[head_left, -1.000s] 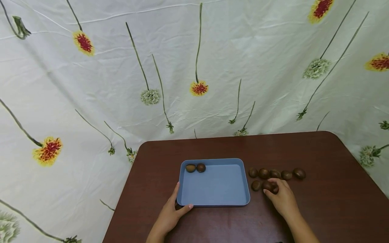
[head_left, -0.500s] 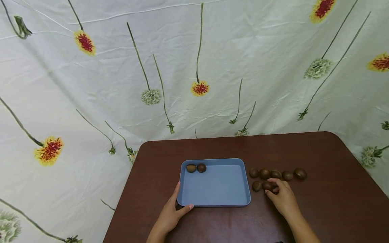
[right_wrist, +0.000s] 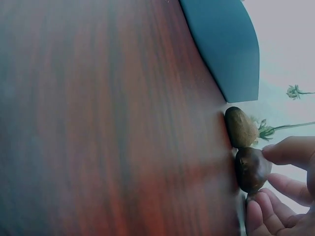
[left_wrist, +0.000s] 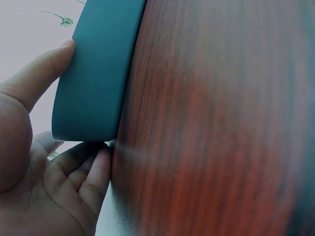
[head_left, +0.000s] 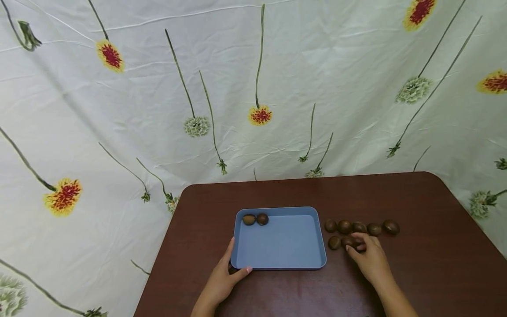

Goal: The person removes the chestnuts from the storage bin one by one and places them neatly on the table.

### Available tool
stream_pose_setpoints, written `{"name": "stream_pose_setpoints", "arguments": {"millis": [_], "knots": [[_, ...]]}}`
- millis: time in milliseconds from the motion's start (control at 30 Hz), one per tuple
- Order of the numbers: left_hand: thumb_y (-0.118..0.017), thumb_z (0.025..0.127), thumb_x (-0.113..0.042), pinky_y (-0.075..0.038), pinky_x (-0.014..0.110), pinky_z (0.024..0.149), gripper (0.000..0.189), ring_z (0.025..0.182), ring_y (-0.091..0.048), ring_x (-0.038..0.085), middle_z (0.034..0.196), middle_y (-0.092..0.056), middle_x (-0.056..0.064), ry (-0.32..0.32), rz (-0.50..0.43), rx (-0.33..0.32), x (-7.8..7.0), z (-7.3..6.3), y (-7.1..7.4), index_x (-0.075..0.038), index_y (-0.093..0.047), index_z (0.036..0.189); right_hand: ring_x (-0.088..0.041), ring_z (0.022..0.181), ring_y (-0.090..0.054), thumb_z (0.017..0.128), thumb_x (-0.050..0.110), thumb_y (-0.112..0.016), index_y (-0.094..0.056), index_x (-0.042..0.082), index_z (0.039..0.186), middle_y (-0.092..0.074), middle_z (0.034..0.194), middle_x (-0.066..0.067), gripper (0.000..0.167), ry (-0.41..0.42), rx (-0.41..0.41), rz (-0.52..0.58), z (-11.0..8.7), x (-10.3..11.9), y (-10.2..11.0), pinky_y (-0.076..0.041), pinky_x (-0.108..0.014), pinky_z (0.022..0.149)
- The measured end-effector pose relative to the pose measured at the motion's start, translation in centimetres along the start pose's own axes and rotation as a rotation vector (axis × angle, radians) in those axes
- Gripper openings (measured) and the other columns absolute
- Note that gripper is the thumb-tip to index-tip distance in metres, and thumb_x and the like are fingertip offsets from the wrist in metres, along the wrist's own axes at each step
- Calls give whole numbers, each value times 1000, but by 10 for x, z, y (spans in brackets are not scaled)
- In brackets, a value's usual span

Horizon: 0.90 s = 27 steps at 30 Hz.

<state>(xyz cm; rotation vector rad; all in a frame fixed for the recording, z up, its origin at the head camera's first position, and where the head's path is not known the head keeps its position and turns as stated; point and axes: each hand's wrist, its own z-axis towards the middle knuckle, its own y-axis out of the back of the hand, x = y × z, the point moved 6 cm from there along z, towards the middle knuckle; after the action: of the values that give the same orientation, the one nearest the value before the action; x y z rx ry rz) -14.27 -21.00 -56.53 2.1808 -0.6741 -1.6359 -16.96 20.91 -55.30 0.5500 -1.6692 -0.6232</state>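
My left hand (head_left: 219, 278) grips the near left corner of a shallow blue tray (head_left: 285, 246), its thumb on the front wall and its other fingers round the left side. Two brown chestnuts, a lighter one (head_left: 248, 219) and a darker one (head_left: 262, 219), lie in the tray's far left corner. Right of the tray, my right hand (head_left: 370, 257) pinches a glossy dark chestnut (right_wrist: 252, 169) low at the table, thumb and finger at its side. That chestnut sits against a paler chestnut (right_wrist: 241, 129) by the tray's right wall. The lower fingers are curled behind it.
A row of several chestnuts (head_left: 359, 226) lies just beyond my right hand, the largest chestnut (head_left: 391, 226) at its right end. All of this is on a dark red-brown table (head_left: 435, 246) with rounded far corners. A white flowered cloth (head_left: 237, 88) hangs behind it.
The chestnut at my right fingers has shifted slightly left, towards the paler one, and the right thumb has edged up and right. My left hand and the tray stay put.
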Motion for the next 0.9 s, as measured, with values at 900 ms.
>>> {"name": "stream_pose_setpoints", "arguments": {"millis": [900], "knots": [[-80, 82, -54, -31, 69, 113, 110, 151, -30, 45, 167, -25, 17, 10, 2, -5, 3, 0, -1, -33, -10, 164, 3, 88, -53, 99, 11, -65, -67, 6, 121, -62, 110, -6, 23, 271, -225, 185, -8, 55, -19, -50, -15, 75]]}}
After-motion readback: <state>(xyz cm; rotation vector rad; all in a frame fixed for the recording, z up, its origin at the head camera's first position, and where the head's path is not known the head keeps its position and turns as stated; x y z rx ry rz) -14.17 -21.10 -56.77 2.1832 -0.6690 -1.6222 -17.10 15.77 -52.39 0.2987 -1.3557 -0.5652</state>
